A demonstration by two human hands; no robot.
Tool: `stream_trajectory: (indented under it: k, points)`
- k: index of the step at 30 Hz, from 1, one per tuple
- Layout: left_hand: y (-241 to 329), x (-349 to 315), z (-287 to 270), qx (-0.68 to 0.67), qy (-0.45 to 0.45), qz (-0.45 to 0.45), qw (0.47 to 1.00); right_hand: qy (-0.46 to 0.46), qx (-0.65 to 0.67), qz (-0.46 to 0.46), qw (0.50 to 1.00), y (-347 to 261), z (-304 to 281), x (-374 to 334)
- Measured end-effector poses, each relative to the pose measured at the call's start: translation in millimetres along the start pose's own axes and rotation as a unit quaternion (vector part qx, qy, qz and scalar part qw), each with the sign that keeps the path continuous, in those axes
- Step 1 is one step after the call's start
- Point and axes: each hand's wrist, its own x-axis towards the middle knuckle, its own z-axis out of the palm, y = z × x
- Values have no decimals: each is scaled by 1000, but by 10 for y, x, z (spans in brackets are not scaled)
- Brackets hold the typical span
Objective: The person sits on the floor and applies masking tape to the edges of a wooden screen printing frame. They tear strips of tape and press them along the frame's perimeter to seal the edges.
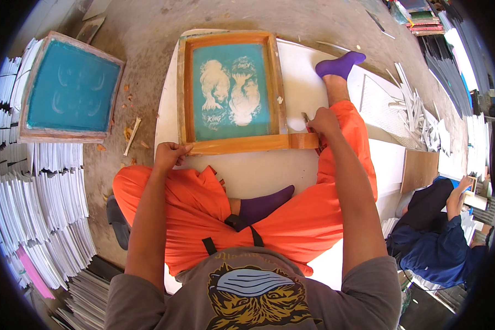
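A wooden screen-printing frame [280,82] with teal mesh and two pale figure designs lies flat on the white board in front of me. A strip of brown packing tape [236,145] runs along its near side and past its right corner. My left hand [171,156] is closed in a pinch at the tape's left end, by the frame's near left corner. Beyond the right corner my right hand [325,122] is closed around a small dark tool with a red part [306,117], beside the tape's wider right end [303,141]. The fingers partly hide this tool, so its kind is unclear.
A second teal screen frame [74,88] leans on paper stacks [38,192] at the left. My legs in orange trousers [335,187] flank the white board [258,170]. Paper offcuts [418,110] lie at the right. Another person [434,247] sits at the lower right.
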Motion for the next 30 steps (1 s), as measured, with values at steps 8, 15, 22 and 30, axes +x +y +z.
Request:
stream_trajectory:
  k: [8,15,22,30]
  points:
    - [86,-57,40,0,-2,11,1000,107,50,-50,992,200,376,98]
    - [19,-13,19,-10,0,11,1000,295,244,-120,916,-196,-135,-564]
    - [-12,11,33,-22,-4,11,1000,223,215,-109,944,-686,442,-1555]
    - [4,5,27,-18,-3,13,1000,200,194,-94,956,-724,694,-1504]
